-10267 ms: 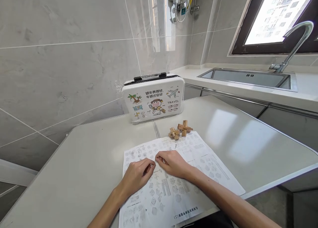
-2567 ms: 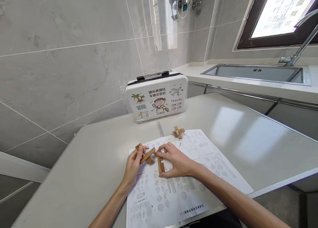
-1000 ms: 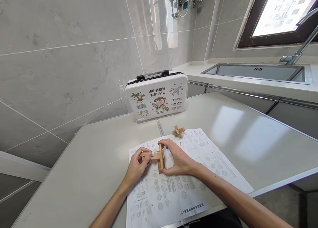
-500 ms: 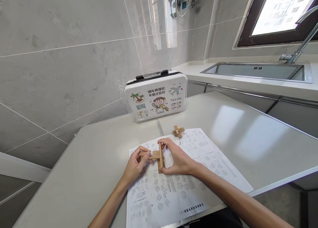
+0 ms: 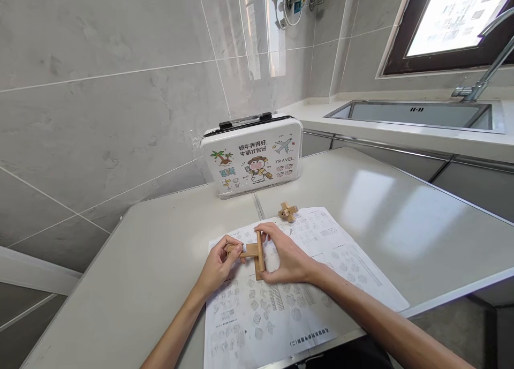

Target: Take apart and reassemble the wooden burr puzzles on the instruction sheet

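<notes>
Several wooden puzzle pieces (image 5: 260,254) are joined between my two hands, above a printed instruction sheet (image 5: 281,326). My left hand (image 5: 219,264) pinches the notched end of the horizontal piece between thumb and fingers. On the other side, my right hand (image 5: 287,256) grips a long upright wooden piece, thumb at its near end and fingers at its far end. The inner joints are partly hidden by the fingers. Beyond my right hand, a small assembled wooden cross puzzle (image 5: 288,212) rests at the far edge of the sheet.
A white carry case (image 5: 252,160) with cartoon prints stands upright against the tiled wall at the back of the grey table (image 5: 132,283). To the right are a counter with a sink (image 5: 417,114) and a faucet (image 5: 477,85). The table's front edge lies close to me.
</notes>
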`<state>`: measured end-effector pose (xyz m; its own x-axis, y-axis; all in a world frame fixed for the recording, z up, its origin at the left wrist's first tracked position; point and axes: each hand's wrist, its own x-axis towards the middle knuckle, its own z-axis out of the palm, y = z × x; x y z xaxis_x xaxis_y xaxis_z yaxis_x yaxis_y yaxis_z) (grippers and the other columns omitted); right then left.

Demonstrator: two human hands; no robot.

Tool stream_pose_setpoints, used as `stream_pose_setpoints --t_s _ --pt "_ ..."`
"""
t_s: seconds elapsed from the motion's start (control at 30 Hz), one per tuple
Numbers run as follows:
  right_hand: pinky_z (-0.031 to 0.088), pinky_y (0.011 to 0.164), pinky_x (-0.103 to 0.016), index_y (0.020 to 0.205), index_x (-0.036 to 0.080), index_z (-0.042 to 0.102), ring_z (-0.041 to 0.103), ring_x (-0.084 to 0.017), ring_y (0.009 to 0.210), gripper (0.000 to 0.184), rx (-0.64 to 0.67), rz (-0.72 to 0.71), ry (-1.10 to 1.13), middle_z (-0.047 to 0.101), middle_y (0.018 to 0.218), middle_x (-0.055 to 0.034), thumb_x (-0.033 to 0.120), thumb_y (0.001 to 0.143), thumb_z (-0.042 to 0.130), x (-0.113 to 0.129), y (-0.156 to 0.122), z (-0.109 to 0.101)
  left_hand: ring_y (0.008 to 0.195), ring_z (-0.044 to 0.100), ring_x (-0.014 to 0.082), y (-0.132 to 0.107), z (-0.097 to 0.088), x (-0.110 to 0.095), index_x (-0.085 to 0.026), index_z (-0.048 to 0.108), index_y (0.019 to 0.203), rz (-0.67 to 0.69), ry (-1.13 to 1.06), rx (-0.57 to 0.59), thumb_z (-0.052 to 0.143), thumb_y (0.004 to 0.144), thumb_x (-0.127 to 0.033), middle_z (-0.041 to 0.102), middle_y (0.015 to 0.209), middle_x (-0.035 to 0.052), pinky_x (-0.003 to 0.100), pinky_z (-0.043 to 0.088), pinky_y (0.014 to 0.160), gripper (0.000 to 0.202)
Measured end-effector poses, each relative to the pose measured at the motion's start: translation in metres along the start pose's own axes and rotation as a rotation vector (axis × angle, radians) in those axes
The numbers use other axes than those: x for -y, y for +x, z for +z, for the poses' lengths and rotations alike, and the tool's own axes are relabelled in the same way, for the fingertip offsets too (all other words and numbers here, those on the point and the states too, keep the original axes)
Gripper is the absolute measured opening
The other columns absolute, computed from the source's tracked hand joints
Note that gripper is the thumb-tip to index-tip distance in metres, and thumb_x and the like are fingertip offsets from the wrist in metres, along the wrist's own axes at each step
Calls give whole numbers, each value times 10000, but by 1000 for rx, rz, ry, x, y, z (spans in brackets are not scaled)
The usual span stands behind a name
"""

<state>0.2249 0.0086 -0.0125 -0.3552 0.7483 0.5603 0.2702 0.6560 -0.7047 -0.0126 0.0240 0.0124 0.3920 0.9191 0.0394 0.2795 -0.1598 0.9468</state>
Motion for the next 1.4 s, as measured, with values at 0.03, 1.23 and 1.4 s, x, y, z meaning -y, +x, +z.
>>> stream_pose_setpoints --t_s 0.03,1.23,1.4 --pt "516 1021 -456 1462 247 391 557 -305 1198 946 -13 -7 -10 522 1355 -130 200 615 810 -1 0 1 779 668 187 0 0 -1 -207 602 953 2 5 -10 614 994 -510 681 817 18 298 471 755 306" --pt "522 994 -546 1462 210 530 546 -366 1197 992 248 37 -267 583 1307 -156 713 676 867 -21 -6 -17 705 539 210 -3 -3 7 -243 642 929 11 565 -170 516 1016 -530 634 718 3 312 433 692 326" --pt "521 987 -521 1466 217 521 558 -344 1168 935 238 -3 -243 593 1270 -144 594 698 898 -17 -6 -15 937 614 269 -1 -5 17 -241 625 1080 40 664 -198 522 1023 -508 698 965 57 398 470 873 292"
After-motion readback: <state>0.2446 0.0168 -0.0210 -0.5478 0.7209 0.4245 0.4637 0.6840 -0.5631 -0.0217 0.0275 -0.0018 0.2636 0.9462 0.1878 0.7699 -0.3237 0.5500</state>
